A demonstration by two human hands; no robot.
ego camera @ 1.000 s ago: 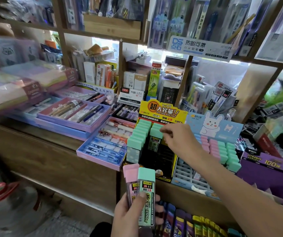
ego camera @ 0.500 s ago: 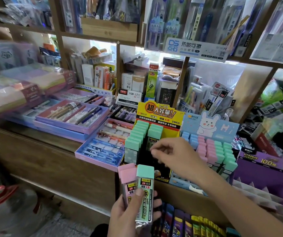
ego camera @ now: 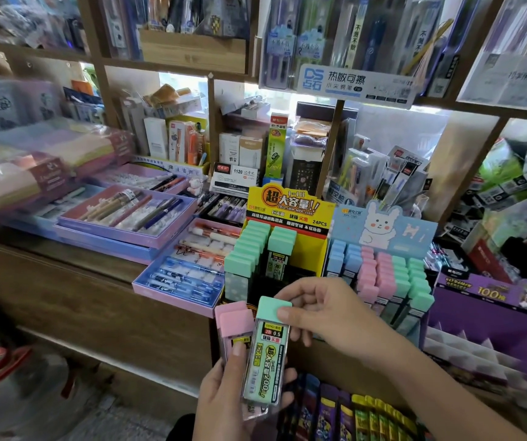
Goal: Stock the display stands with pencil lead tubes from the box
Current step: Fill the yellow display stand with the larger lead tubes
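A: Hands, status?
B: Left hand point(ego camera: 221, 399) is low, in front of the wooden surface point(ego camera: 65, 259), with its fingers wrapped round a small bunch of lead tubes. The green-capped tube point(ego camera: 267, 361) is at the front. The pink-capped tubes point(ego camera: 235, 326) sit just beside it on the left. They look like two, but that's hard to count. The thumb lies on the pink label.
A: Right?
B: Right hand point(ego camera: 335, 313) is pinching the green tube's cap from the right side. The thumb tip is on the cap face and the other fingers are curled behind. Both hands are on that one tube.
A: Position vs. the stands?
B: The tube is near upright with a slight tilt. It's held in front of and below the yellow stand point(ego camera: 287, 205), apart from it.
A: Stand fill?
B: In the yellow stand, the left column is packed with green caps point(ego camera: 249, 249). The next column has green caps at the back only, with dark slots in front of them. The blue rabbit stand point(ego camera: 380, 224) is right beside it, with rows of blue, pink and green caps.
A: Anything else nearby?
B: A purple carton point(ego camera: 485, 316) sits right of the rabbit stand. Pen trays point(ego camera: 122, 218) are on the surface to the left.
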